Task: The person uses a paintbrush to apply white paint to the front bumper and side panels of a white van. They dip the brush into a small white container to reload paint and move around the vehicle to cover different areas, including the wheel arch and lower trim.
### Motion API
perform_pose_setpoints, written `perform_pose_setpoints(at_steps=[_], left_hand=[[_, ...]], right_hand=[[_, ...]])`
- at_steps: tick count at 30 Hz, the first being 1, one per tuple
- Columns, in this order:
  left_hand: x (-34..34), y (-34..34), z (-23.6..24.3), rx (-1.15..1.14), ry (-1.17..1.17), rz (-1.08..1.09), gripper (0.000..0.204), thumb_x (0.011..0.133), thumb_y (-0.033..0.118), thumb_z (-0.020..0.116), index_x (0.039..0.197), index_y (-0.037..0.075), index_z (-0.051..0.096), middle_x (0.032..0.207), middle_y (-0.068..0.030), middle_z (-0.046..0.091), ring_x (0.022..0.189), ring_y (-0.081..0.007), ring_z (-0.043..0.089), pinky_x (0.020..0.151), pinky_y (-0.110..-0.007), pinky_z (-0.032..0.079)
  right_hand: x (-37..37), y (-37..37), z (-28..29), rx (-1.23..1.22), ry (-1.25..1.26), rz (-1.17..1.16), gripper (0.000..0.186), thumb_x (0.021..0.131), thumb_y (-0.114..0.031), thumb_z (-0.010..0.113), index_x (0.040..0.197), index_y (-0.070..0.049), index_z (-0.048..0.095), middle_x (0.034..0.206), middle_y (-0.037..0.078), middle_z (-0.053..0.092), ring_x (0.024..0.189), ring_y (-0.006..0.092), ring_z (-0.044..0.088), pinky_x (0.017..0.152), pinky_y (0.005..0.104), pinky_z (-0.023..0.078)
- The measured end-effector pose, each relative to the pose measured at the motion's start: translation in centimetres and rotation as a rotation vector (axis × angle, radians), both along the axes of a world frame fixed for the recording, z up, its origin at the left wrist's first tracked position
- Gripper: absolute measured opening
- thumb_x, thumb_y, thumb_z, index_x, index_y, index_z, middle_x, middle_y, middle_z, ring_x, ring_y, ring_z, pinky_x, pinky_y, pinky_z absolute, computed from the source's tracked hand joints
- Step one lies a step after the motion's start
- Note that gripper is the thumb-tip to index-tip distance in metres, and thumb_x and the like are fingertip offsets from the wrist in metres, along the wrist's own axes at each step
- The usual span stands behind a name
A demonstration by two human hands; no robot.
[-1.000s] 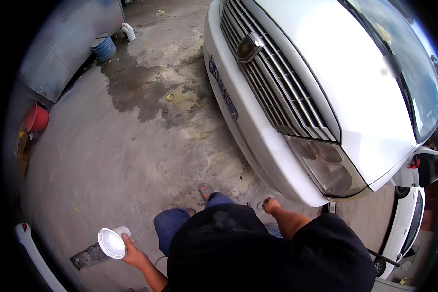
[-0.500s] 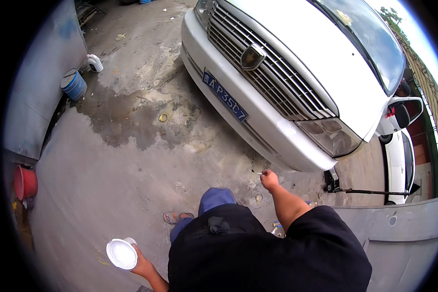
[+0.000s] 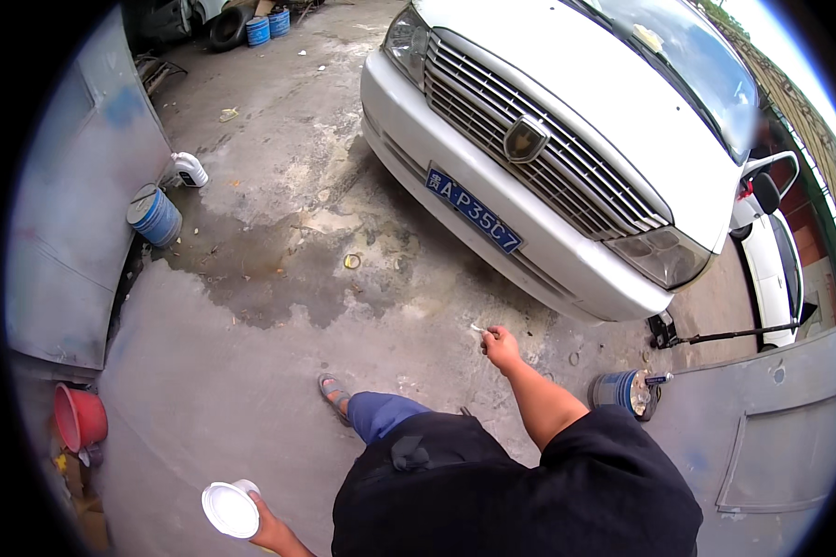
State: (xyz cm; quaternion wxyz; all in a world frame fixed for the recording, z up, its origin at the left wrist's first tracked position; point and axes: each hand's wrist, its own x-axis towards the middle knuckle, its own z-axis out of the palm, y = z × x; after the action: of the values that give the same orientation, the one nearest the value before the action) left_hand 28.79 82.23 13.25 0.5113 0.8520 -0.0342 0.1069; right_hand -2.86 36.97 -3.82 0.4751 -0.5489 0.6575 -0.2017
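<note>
My left hand (image 3: 267,531), low at the left, is closed around a round white cup (image 3: 231,511). The cup's wide pale face is turned up toward me; another white part shows just behind its rim. My right arm reaches forward over the concrete, in front of the van's bumper. Between the fingertips of my right hand (image 3: 502,350) is pinched a short thin white stick (image 3: 478,328), too small to make out exactly. One sandalled foot (image 3: 334,395) is on the ground ahead of my body.
A white van (image 3: 548,158) stands ahead to the right, with a jack (image 3: 664,331) by its near corner. A blue can (image 3: 622,392) sits beside a grey metal panel (image 3: 780,436). At left are a blue bucket (image 3: 156,218), white jug (image 3: 190,170) and red basin (image 3: 82,416).
The view has shifted, with the van and left-hand buckets now farther right in it. A foot has come forward, and the blue can at right has come into sight. Both hands keep their holds.
</note>
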Motion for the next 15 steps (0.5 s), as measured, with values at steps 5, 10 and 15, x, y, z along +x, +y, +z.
perform_pose_setpoints(at_steps=[5,10,15], left_hand=[[8.3,-0.3,1.7,-0.023,-0.034,0.030,0.041,0.085,0.007,0.064,0.120,-0.008,0.051,0.117,-0.0150,0.058,0.100,-0.0223,0.057,0.089,-0.035,0.045],[15.9,-0.2,2.9,-0.041,0.054,0.046,0.042,0.085,0.006,0.065,0.121,-0.008,0.050,0.117,-0.0148,0.057,0.100,-0.0221,0.057,0.089,-0.035,0.045],[21.7,-1.0,4.1,-0.090,0.007,0.063,0.041,0.085,0.007,0.065,0.120,-0.008,0.050,0.115,-0.0152,0.058,0.099,-0.0224,0.057,0.088,-0.035,0.046]], right_hand=[[9.8,0.5,-1.7,0.114,0.146,0.053,0.035,0.085,-0.024,0.058,0.108,0.003,0.057,0.087,0.015,0.068,0.075,0.0214,0.065,0.068,0.0333,0.051],[21.6,-0.9,-2.4,0.027,0.276,0.303,0.039,0.085,-0.032,0.055,0.106,0.000,0.059,0.092,0.017,0.067,0.090,0.0297,0.064,0.082,0.0383,0.048],[33.6,-1.5,2.3,-0.109,0.222,0.431,0.036,0.085,-0.029,0.058,0.108,-0.001,0.059,0.085,0.013,0.068,0.078,0.0232,0.066,0.072,0.0335,0.051]])
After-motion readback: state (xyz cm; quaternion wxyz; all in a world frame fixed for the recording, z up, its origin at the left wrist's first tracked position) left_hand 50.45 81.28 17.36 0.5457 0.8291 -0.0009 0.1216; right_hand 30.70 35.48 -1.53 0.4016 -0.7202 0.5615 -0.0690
